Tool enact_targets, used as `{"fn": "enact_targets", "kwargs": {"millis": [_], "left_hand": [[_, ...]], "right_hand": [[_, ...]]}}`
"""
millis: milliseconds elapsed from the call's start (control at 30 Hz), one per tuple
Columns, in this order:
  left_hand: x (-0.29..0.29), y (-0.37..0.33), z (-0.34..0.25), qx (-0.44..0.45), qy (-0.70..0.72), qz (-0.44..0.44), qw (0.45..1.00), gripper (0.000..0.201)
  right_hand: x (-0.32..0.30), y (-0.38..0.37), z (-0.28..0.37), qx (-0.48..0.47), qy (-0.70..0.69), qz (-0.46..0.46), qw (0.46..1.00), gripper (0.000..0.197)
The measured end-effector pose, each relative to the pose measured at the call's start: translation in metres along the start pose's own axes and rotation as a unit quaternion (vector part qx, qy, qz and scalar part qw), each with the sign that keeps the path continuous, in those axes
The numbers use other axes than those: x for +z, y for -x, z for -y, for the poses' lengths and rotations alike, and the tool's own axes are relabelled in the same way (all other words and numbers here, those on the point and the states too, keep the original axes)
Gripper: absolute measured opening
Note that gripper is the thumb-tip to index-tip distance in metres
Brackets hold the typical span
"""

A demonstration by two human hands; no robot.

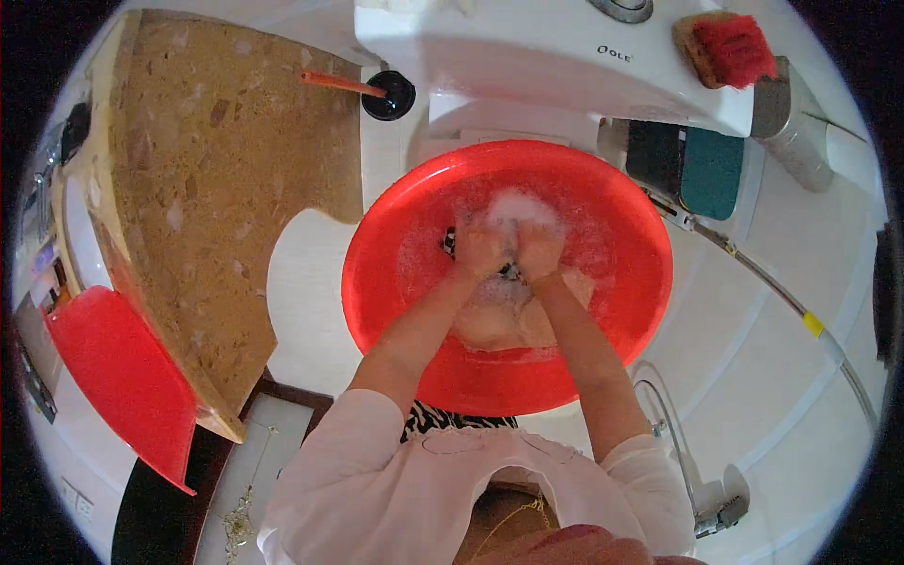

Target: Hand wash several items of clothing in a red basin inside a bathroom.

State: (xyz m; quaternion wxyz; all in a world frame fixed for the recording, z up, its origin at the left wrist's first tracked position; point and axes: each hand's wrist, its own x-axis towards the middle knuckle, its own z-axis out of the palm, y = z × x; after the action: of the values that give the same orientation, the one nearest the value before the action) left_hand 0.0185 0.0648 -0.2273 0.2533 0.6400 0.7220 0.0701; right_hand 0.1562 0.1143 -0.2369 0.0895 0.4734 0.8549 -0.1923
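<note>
A large red basin [369, 273] of sudsy water stands in front of me. My left hand [482, 247] and my right hand [540, 249] are side by side in it, both closed on wet cloth. Their fingertips are partly lost in white foam [520, 209] at the far side. Beige cloth [494, 325] lies in the water nearer me, below my wrists. A black-and-white patterned bit of fabric [449, 243] shows beside my left hand, and a similar dark patch lies between my wrists. Whether these belong to one piece I cannot tell.
A white toilet tank [527, 66] is beyond the basin, with a red-bristled scrubbing brush [730, 52] on it. A brown stone counter [226, 132] runs along the left, near an orange-handled plunger [389, 96]. At right are a green bin [713, 169] and a hose [786, 292].
</note>
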Motion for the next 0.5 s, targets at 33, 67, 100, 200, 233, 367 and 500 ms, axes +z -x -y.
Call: {"fn": "enact_targets", "kwargs": {"millis": [33, 67, 100, 200, 233, 367, 500], "left_hand": [[-0.001, -0.002, -0.002, 0.012, 0.006, -0.009, 1.000, 0.046], [0.000, -0.004, -0.001, -0.006, 0.028, -0.008, 1.000, 0.049], [0.002, -0.006, -0.001, -0.025, 0.050, -0.007, 0.998, 0.052], [-0.015, -0.008, -0.013, -0.080, 0.012, 0.016, 0.997, 0.057], [-0.024, -0.007, -0.016, -0.100, -0.021, 0.023, 0.994, 0.059], [-0.029, 0.030, -0.008, -0.150, 0.145, -0.050, 0.977, 0.063], [-0.057, 0.078, 0.003, -0.163, 0.183, -0.081, 0.966, 0.052]], "right_hand": [[0.000, -0.004, -0.003, -0.016, 0.026, -0.058, 0.998, 0.023], [-0.004, -0.014, -0.002, 0.005, 0.027, -0.035, 0.999, 0.021], [-0.008, -0.024, 0.000, 0.025, 0.029, -0.011, 0.999, 0.019], [-0.040, -0.049, 0.012, 0.155, -0.020, 0.189, 0.969, 0.022], [-0.049, -0.051, 0.012, 0.151, -0.023, 0.179, 0.972, 0.025], [-0.034, -0.034, -0.016, 0.095, -0.020, -0.163, 0.982, 0.034], [-0.070, 0.014, -0.043, -0.009, -0.245, -0.303, 0.921, 0.030]]}}
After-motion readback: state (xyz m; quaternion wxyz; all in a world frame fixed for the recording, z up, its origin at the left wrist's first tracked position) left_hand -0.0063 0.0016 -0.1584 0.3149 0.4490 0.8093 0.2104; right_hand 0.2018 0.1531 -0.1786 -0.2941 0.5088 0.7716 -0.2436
